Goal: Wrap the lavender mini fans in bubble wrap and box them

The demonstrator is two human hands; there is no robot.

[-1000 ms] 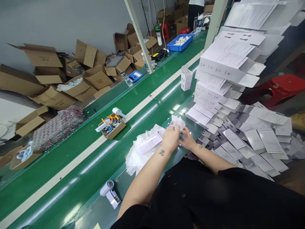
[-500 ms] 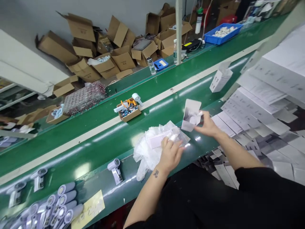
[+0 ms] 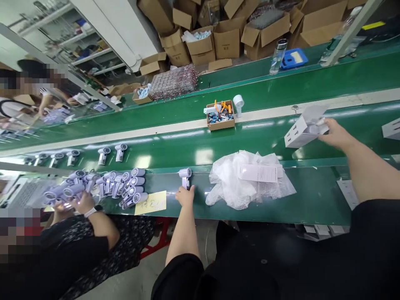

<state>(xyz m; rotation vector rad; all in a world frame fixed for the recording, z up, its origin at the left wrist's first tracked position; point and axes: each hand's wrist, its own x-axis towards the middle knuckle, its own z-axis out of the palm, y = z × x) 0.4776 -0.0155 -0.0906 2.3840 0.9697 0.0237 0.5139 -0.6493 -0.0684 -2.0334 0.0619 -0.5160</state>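
Note:
My left hand (image 3: pixel 185 196) closes on the lower end of a light purple handheld fan (image 3: pixel 185 173), which lies on the near ledge of the bench. On the right, my right hand (image 3: pixel 339 134) grips an open white box (image 3: pixel 296 134) at its top over the green belt. The box is tilted, its flap is up, and something white shows at its opening. Between my hands lies a heap of clear plastic bags (image 3: pixel 229 183) with a flat printed pale box (image 3: pixel 261 172) on it.
A co-worker's hands (image 3: pixel 83 203) are at a pile of purple fans (image 3: pixel 117 183) on the left, by a yellow note (image 3: pixel 150 203). More fans (image 3: pixel 104 155) stand along the belt. A small carton (image 3: pixel 221 124) of parts sits mid-belt. Another white box (image 3: pixel 392 129) is at the right edge.
My left hand has left the plastic bags and reached left to the fan. My right hand has carried the white box forward over the belt. The view has swung left.

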